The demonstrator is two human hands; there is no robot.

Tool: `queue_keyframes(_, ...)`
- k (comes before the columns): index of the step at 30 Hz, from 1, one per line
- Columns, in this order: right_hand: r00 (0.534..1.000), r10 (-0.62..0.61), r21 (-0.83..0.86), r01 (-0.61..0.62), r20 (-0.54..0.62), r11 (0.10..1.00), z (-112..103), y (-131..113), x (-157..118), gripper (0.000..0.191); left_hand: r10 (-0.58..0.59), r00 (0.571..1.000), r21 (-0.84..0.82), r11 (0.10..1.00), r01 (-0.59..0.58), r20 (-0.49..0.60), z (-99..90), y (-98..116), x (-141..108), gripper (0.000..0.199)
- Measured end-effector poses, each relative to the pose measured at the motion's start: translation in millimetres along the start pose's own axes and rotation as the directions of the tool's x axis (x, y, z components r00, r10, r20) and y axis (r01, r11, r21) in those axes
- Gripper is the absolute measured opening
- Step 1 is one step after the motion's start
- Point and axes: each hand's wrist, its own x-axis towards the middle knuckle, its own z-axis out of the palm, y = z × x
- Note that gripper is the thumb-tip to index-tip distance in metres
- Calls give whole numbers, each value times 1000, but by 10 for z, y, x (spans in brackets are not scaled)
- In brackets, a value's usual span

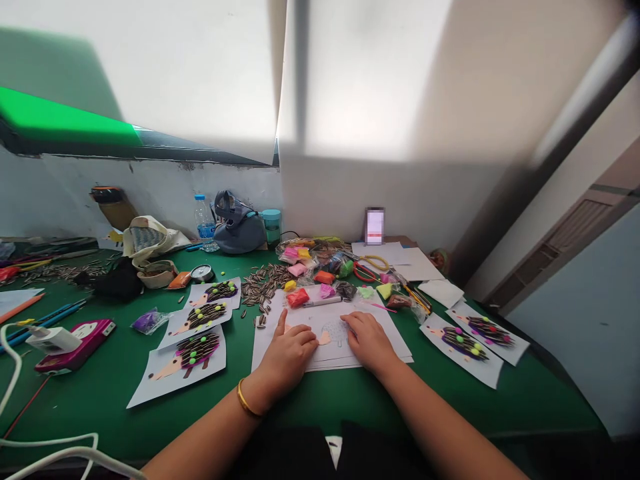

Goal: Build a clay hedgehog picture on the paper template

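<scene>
A sheet of white paper (280,360) with a pencil-outlined hedgehog drawing (334,330) lies before me. A patch of peach modelling clay (325,338) covers the drawing's left end. My left hand (289,351) rests palm down on the paper, one finger stretched away from the others. Its fingertips reach the clay's left edge; whether they press on it I cannot tell. My right hand (369,340) lies on the sheet at the drawing's right side, fingers extended, fingertips touching the paper. Neither hand grips anything visible.
Finished hedgehog pictures (210,340) lie left, more (463,347) right. Behind the paper are clay packets (297,297), a marker (323,303), sunflower seeds (263,283) and scissors (367,272). A phone (375,227) leans on the wall. A power strip (80,347) and cables sit left.
</scene>
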Motion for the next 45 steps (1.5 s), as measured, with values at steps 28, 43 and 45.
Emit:
queue_keyframes(28,1000,7,-16,-7,-3,1000,1,-4,-3,41,-67,991,76,995,59,116,-60,58,30,30)
queue_keyframes(43,975,204,-31,-207,-91,978,-45,143,23,44,-63,996,68,996,59,59,-4,73,10,47)
queue_keyframes(45,975,202,49,-199,-90,979,-41,164,30,48,-66,996,74,995,62,56,6,77,9,45)
